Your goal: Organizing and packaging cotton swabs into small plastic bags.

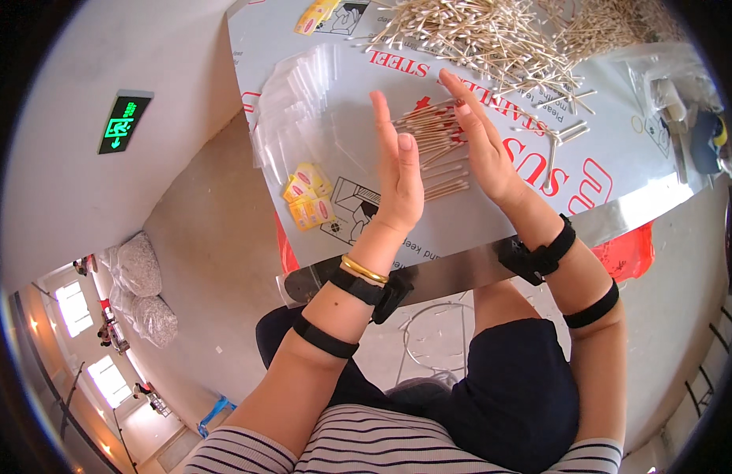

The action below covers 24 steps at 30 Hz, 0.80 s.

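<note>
Between my two upright palms lies a loose row of cotton swabs (439, 148) on the metal tabletop (461, 225). My left hand (399, 170) stands on edge at the swabs' left ends, fingers stretched out. Along their right ends my right hand (483, 142) faces it, also with straight fingers. Neither hand grips anything; whether the palms touch the swab tips I cannot tell. Left of my left hand, clear plastic bags (291, 118) lie fanned out, with yellow printed cards (309, 197) at their near end. A big heap of cotton swabs (469, 39) spreads beyond my hands.
A few stray swabs (557, 142) lie right of my right hand. Another swab heap (619, 28) and clear plastic wrapping (658, 71) are at the far right. One yellow card (315, 16) lies at the far left. A red bag (628, 251) hangs below the table's near edge.
</note>
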Motion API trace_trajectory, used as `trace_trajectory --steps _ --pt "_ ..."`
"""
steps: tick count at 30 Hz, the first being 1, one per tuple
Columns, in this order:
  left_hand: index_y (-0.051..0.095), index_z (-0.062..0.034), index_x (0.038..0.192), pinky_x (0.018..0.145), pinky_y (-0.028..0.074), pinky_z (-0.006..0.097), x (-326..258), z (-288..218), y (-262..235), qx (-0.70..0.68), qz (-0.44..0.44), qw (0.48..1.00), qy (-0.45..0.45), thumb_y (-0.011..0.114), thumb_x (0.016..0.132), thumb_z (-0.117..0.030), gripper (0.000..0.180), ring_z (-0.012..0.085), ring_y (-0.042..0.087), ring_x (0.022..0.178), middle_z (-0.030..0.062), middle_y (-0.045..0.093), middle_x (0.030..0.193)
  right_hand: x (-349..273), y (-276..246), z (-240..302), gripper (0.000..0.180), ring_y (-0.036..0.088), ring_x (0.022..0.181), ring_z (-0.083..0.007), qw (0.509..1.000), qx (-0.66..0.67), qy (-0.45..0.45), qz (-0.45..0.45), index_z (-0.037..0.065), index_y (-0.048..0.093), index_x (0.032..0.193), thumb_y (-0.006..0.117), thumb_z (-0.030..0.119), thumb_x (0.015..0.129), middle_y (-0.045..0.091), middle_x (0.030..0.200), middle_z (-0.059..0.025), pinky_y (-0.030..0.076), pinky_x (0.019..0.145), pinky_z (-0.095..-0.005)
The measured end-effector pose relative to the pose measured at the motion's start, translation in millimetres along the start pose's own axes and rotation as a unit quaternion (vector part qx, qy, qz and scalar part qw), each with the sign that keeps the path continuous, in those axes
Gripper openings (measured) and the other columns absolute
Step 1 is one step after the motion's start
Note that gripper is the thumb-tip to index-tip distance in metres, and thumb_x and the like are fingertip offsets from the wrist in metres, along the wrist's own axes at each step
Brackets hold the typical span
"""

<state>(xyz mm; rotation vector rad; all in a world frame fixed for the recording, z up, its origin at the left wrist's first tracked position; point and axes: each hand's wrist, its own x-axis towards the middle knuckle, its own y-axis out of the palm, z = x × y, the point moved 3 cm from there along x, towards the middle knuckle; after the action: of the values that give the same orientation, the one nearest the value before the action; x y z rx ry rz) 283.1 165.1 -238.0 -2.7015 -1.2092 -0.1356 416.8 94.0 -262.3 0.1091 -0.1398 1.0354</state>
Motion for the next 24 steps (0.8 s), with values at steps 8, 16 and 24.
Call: trace_trajectory --steps 8,16,24 --pt "0.008 0.0018 0.165 0.129 0.01 0.046 -2 -5 -2 -0.003 -0.023 1.0 0.009 0.034 0.111 -0.055 0.083 0.0354 0.007 0.161 0.0226 0.006 0.174 -2 6 3 0.054 0.026 0.158 -0.0294 0.998 0.054 0.027 0.01 0.002 0.038 0.16 0.037 0.032 0.114 0.037 0.166 -0.0177 0.019 0.128 -0.0381" --pt "0.036 0.0009 0.158 0.126 0.024 0.051 -10 9 -32 0.222 0.034 0.973 0.061 0.047 0.11 -0.037 0.062 0.0443 0.025 0.155 0.0264 0.025 0.167 16 -16 29 0.018 0.056 0.114 -0.0299 0.933 -0.348 -0.088 0.031 0.006 0.072 0.109 0.069 0.012 0.092 0.063 0.116 -0.0099 0.047 0.103 -0.0409" --pt "0.046 -0.0062 0.155 0.123 0.028 0.057 -22 14 -16 0.437 0.089 0.888 0.114 0.055 0.105 -0.03 0.055 0.0502 0.026 0.152 0.0246 0.028 0.165 34 -2 31 0.007 0.057 0.105 -0.0256 0.843 -0.498 -0.175 0.106 0.009 0.072 0.09 0.073 0.013 0.085 0.061 0.102 -0.0058 0.049 0.094 -0.0387"
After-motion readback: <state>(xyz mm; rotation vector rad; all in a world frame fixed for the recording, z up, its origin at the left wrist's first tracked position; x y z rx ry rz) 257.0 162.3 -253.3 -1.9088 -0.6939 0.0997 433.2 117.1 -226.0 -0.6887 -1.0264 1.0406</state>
